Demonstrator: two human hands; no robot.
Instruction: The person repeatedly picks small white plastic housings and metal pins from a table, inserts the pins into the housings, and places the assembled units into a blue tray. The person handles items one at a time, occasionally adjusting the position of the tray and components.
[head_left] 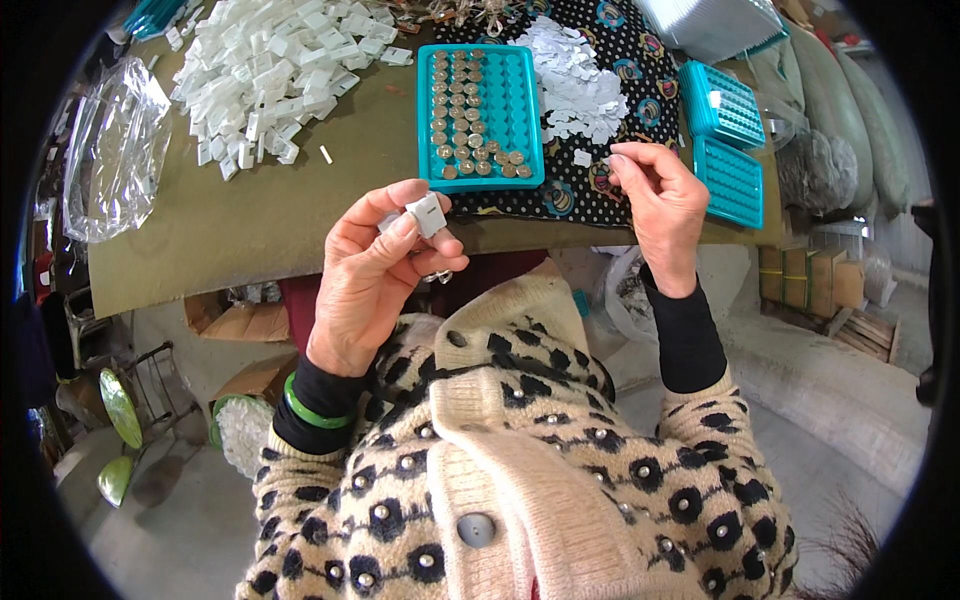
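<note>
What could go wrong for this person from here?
The left hand holds a small white piece by its fingertips, so it might slip and drop. That hand also appears close to the teal tray; a bump could jolt some round gold-coloured pieces out of their places. The right hand is near the pile of loose white slips, and might scatter some if it brushes them.

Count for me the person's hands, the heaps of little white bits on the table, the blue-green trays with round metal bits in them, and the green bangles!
Hands: 2, left hand and right hand
White heaps: 2, left heap and right heap
Tray with metal bits: 1
Green bangle: 1
Total: 6
</note>
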